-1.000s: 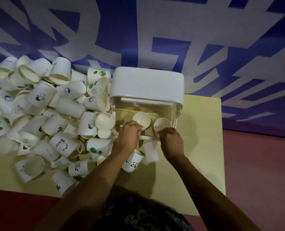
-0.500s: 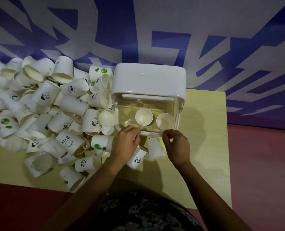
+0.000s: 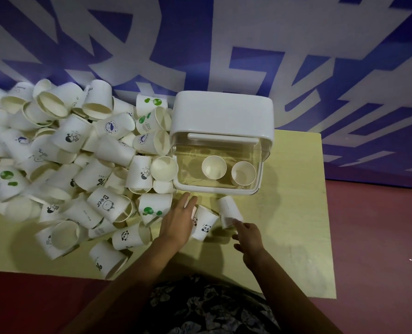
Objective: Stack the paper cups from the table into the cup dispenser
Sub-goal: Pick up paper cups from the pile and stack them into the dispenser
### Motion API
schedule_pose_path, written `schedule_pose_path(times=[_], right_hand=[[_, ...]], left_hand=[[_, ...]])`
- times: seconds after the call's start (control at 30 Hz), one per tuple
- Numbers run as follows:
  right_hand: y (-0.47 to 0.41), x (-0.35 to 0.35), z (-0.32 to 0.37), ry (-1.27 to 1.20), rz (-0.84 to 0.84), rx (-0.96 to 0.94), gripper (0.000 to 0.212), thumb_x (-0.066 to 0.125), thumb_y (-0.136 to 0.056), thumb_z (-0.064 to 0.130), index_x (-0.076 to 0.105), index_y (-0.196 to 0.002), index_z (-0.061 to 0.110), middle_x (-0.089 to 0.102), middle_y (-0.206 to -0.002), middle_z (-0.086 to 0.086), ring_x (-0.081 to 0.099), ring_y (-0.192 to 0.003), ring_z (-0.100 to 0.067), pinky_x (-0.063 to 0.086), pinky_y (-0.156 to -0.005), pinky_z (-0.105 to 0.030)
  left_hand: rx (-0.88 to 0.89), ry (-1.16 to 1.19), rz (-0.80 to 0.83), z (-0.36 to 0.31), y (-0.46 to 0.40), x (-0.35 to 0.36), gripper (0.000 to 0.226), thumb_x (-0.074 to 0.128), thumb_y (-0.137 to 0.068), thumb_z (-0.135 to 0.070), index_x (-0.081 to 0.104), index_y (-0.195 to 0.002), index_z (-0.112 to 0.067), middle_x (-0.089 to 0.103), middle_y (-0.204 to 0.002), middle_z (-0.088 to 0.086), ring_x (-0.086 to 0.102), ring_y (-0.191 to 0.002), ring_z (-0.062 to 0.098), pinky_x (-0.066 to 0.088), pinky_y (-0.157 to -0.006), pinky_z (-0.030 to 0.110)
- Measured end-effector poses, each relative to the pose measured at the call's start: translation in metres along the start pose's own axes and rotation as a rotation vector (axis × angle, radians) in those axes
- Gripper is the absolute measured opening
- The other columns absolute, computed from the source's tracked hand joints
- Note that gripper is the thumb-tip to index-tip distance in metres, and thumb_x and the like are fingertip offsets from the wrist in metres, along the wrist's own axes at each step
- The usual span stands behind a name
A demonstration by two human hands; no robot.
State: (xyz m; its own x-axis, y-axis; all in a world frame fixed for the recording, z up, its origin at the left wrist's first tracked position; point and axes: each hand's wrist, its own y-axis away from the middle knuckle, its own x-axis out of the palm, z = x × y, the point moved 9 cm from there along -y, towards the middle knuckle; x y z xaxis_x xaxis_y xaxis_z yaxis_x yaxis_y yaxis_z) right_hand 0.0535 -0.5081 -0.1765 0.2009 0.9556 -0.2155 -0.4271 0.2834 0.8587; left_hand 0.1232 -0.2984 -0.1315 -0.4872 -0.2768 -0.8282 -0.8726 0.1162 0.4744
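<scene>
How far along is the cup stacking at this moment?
Barely started. Two cups stand in the dispenser. In hand: left hand reaches flat over a panda cup; right hand touches a plain cup, neither gripped. Left: the large pile on the table.

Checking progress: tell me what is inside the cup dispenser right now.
Inside the clear cup dispenser two white paper cups stand upright, mouths up: a left one and a right one. Whether either holds more cups nested beneath cannot be seen; the white lid covers the back.
</scene>
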Motion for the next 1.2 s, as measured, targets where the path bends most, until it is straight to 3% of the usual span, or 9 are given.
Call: schedule_pose_path(times=[0.1, 0.2, 0.43, 0.63, 0.7, 0.83, 1.03, 1.1, 1.2], right_hand=[[-0.003, 0.000, -0.001, -0.056, -0.061, -0.005, 0.014, 0.061, -0.088, 0.019, 0.060, -0.094, 0.006, 0.067, -0.093, -0.010, 0.062, -0.077, -0.020, 0.040, -0.056, -0.030], [-0.002, -0.002, 0.002, -0.053, -0.120, -0.036, 0.011, 0.060, -0.086, 0.015, 0.064, -0.089, 0.005, 0.069, -0.086, -0.013, 0.062, -0.071, -0.021, 0.039, -0.053, -0.029], [0.008, -0.003, 0.008, -0.014, -0.179, -0.134, 0.009, 0.058, -0.089, 0.016, 0.066, -0.088, 0.011, 0.071, -0.085, -0.011, 0.068, -0.077, -0.024, 0.049, -0.058, -0.033], [0.015, -0.002, 0.010, 0.008, -0.217, -0.224, 0.009, 0.057, -0.091, 0.014, 0.065, -0.090, 0.015, 0.071, -0.088, -0.004, 0.072, -0.068, -0.016, 0.057, -0.067, -0.040], [0.019, -0.003, 0.013, 0.025, -0.229, -0.263, 0.009, 0.057, -0.092, 0.015, 0.066, -0.091, 0.016, 0.071, -0.089, -0.002, 0.071, -0.068, -0.015, 0.058, -0.069, -0.043], [0.022, -0.002, 0.014, 0.037, -0.236, -0.291, 0.010, 0.057, -0.093, 0.016, 0.067, -0.092, 0.016, 0.070, -0.090, 0.000, 0.071, -0.069, -0.013, 0.056, -0.068, -0.041], [0.019, 0.001, 0.012, 0.151, -0.258, -0.341, 0.009, 0.057, -0.092, 0.018, 0.066, -0.091, 0.019, 0.071, -0.088, 0.003, 0.070, -0.066, -0.007, 0.057, -0.073, -0.045], [0.018, 0.002, 0.011, 0.181, -0.252, -0.359, 0.009, 0.057, -0.092, 0.019, 0.066, -0.091, 0.020, 0.071, -0.087, 0.004, 0.069, -0.067, -0.007, 0.057, -0.073, -0.044], [0.016, 0.000, 0.015, 0.206, -0.252, -0.387, 0.008, 0.058, -0.091, 0.023, 0.066, -0.089, 0.023, 0.070, -0.082, 0.007, 0.070, -0.070, -0.010, 0.056, -0.073, -0.045]], left_hand=[[0.002, -0.007, 0.020, 0.002, -0.005, 0.001, 0.060, 0.056, -0.087, -0.005, 0.037, -0.142, -0.020, 0.035, -0.148, 0.003, 0.057, -0.113, 0.029, 0.050, -0.082, 0.039], [-0.011, -0.043, 0.045, 0.004, -0.008, -0.001, 0.047, 0.051, -0.088, -0.003, 0.046, -0.133, -0.016, 0.046, -0.133, 0.007, 0.058, -0.106, 0.030, 0.046, -0.082, 0.037], [0.076, -0.111, 0.148, 0.005, -0.008, 0.006, 0.037, 0.056, -0.091, -0.016, 0.051, -0.127, -0.018, 0.052, -0.125, 0.004, 0.060, -0.104, 0.029, 0.049, -0.081, 0.038], [0.120, -0.082, 0.178, 0.001, -0.010, 0.002, 0.015, 0.054, -0.093, -0.013, 0.065, -0.103, -0.012, 0.062, -0.109, 0.009, 0.062, -0.096, 0.026, 0.051, -0.082, 0.034], [0.127, -0.014, 0.152, 0.000, -0.012, -0.003, 0.016, 0.052, -0.093, -0.011, 0.065, -0.104, -0.012, 0.060, -0.110, 0.008, 0.061, -0.096, 0.027, 0.051, -0.083, 0.035], [0.181, 0.078, 0.083, -0.002, -0.004, -0.011, 0.044, 0.060, -0.088, -0.014, 0.049, -0.131, -0.016, 0.043, -0.133, 0.003, 0.052, -0.114, 0.027, 0.049, -0.089, 0.039], [0.158, -0.211, 0.179, 0.007, 0.020, 0.019, 0.089, 0.073, -0.074, -0.007, 0.023, -0.146, -0.023, 0.015, -0.151, 0.006, 0.026, -0.134, 0.034, 0.045, -0.100, 0.045], [0.133, -0.193, 0.176, 0.009, 0.018, 0.022, 0.085, 0.072, -0.074, -0.002, 0.027, -0.144, -0.021, 0.014, -0.151, 0.009, 0.029, -0.134, 0.034, 0.050, -0.095, 0.042], [0.137, -0.165, 0.077, 0.004, 0.013, 0.012, 0.061, 0.059, -0.081, 0.001, 0.038, -0.137, -0.015, 0.025, -0.147, 0.009, 0.043, -0.123, 0.032, 0.054, -0.083, 0.040]])
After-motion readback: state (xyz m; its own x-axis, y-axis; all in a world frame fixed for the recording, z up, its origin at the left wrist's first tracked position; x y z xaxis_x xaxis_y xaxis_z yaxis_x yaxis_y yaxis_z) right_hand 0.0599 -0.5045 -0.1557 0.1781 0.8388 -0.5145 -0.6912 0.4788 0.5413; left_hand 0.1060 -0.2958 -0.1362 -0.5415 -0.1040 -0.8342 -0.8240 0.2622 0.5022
